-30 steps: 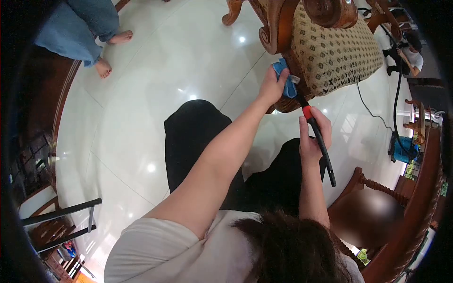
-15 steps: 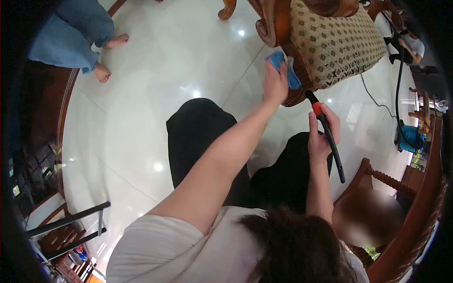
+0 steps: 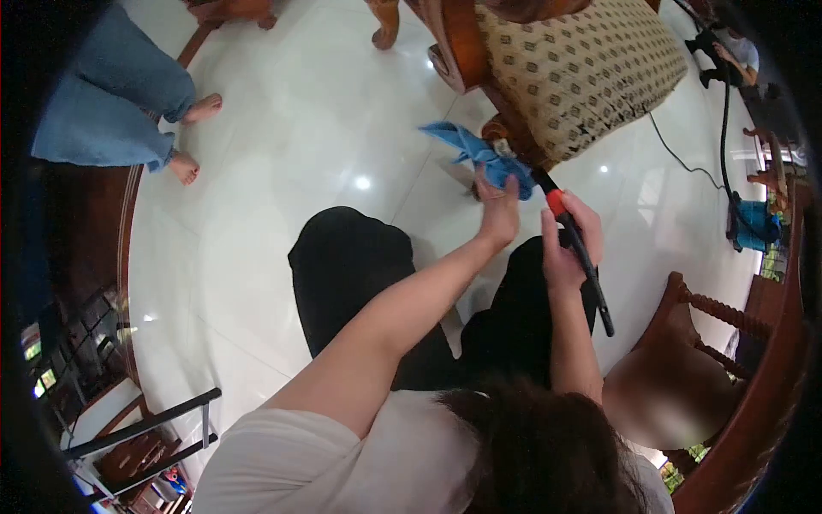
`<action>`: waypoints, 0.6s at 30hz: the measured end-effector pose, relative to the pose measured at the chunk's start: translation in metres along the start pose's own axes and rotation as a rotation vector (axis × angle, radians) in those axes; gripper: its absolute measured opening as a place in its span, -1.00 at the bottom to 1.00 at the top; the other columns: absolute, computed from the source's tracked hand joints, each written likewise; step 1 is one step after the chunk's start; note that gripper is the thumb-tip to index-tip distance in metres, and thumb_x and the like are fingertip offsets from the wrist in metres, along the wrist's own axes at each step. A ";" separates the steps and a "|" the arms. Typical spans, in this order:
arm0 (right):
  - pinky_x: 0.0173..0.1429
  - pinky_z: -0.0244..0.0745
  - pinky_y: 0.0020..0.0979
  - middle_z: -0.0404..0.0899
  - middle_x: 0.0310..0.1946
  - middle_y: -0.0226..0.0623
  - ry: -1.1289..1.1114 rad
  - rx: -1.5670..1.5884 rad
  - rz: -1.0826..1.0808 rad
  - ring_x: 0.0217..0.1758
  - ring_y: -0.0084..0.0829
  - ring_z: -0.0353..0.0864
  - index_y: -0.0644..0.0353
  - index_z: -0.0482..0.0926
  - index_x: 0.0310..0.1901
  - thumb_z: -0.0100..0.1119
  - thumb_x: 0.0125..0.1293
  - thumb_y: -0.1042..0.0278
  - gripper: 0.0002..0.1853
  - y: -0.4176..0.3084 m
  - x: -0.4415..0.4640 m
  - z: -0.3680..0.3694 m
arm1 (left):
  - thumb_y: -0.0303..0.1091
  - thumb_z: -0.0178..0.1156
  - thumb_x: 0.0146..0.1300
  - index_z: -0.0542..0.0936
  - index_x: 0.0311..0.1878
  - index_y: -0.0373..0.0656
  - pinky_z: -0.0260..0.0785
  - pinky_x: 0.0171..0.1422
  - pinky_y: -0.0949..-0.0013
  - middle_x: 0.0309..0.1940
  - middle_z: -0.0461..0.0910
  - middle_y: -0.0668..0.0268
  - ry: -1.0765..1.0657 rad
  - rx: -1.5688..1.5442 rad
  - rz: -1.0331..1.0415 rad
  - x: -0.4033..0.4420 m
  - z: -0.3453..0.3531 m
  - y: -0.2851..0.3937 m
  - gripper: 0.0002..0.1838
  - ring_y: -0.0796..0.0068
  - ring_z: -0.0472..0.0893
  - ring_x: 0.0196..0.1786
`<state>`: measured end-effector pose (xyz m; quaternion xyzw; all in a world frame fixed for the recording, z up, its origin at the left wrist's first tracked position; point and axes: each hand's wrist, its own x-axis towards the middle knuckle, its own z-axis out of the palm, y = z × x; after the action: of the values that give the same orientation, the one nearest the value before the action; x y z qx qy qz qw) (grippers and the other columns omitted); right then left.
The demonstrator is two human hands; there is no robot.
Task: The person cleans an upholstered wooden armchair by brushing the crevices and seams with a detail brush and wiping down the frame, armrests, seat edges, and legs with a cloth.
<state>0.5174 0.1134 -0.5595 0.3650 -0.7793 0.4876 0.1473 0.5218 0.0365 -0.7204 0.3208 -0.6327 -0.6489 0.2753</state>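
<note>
My left hand (image 3: 498, 206) holds a blue cloth (image 3: 479, 156), its loose end spread to the left, beside the front edge of a carved wooden chair (image 3: 458, 51). A patterned cushion (image 3: 591, 73) covers the chair's seat. In my right hand (image 3: 572, 240) is a black brush (image 3: 591, 272) with a red band, its handle slanting down to the right. The brush's upper end meets the cloth near the chair's edge; its tip is partly hidden there.
A person in blue jeans (image 3: 128, 94) stands barefoot at the upper left. Another person (image 3: 732, 56) is at the upper right, near a black hose and a blue container (image 3: 753, 224). A black metal frame (image 3: 154, 421) stands lower left, carved wooden furniture (image 3: 728, 317) lower right.
The cloth has come away from the chair's edge and unfolded to the left, with my left hand lower. My right hand has moved the brush slightly left, to the cloth. The view has shifted.
</note>
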 end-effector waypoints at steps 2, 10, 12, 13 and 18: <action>0.05 0.54 -0.42 0.61 -0.09 -0.16 0.015 -0.010 0.028 -0.07 -0.37 0.64 0.23 0.57 -0.06 0.36 0.14 0.56 -0.69 0.002 0.002 0.002 | -0.03 -0.19 0.52 0.09 0.41 -0.44 -0.16 0.54 0.18 0.40 0.12 -0.12 -0.122 0.224 -0.032 0.003 -0.010 -0.050 -0.34 -0.08 0.09 0.44; -0.08 0.47 -0.54 0.62 -0.25 -0.32 0.136 0.351 0.628 -0.23 -0.59 0.56 0.26 0.57 -0.05 0.34 0.23 0.38 -0.71 0.041 -0.002 0.013 | -0.11 0.17 0.26 0.42 0.21 -0.21 -0.13 0.37 -0.10 0.26 0.35 0.13 0.179 0.594 0.203 -0.020 -0.067 0.092 -0.48 -0.05 0.15 0.32; -0.08 0.48 -0.52 0.64 -0.31 -0.33 -0.172 0.294 0.782 -0.26 -0.57 0.57 0.26 0.60 -0.09 0.35 0.21 0.35 -0.72 0.067 -0.016 0.000 | -0.16 0.23 0.21 0.46 0.17 -0.16 -0.12 0.35 -0.06 0.25 0.35 0.15 0.132 0.658 0.449 -0.005 -0.079 0.112 -0.51 -0.03 0.17 0.29; -0.09 0.49 -0.51 0.65 -0.33 -0.33 -0.196 0.284 0.876 -0.28 -0.55 0.59 0.25 0.62 -0.12 0.36 0.18 0.34 -0.73 0.053 -0.015 -0.005 | -0.17 0.24 0.21 0.45 0.17 -0.17 -0.12 0.36 -0.01 0.23 0.35 0.12 0.088 0.701 0.615 0.001 -0.086 0.124 -0.50 -0.01 0.20 0.25; -0.06 0.53 -0.43 0.68 -0.25 -0.23 -0.063 0.465 0.677 -0.19 -0.42 0.68 0.18 0.62 -0.12 0.39 0.14 0.30 -0.71 0.030 0.002 0.001 | -0.21 0.36 0.06 0.50 0.09 -0.04 -0.06 0.28 0.10 0.19 0.39 0.24 0.008 0.778 0.991 0.017 -0.097 0.131 -0.51 0.15 0.25 0.20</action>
<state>0.4948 0.1192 -0.5784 0.1262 -0.7286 0.6602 -0.1317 0.5788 -0.0454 -0.5902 0.0686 -0.8948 -0.1655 0.4089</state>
